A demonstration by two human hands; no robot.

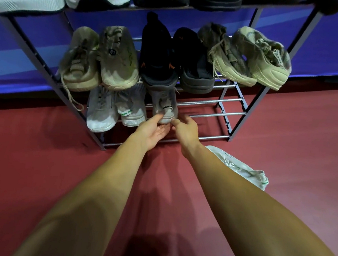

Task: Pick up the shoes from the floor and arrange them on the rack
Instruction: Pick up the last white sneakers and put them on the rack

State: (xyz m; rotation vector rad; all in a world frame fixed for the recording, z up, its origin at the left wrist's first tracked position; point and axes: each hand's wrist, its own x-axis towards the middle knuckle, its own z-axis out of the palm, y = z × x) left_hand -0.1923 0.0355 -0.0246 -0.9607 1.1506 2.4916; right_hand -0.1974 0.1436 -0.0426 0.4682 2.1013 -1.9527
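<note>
A white lace-up shoe (242, 170) lies on the red floor (37, 156) by my right arm. My left grip (153, 132) is spread wide, palm up, touching the heel of a grey cloth shoe (163, 104). My right grip (185, 129) pinches that heel. The shoe sits on the lowest bars of the dark metal rack (214, 137).
</note>
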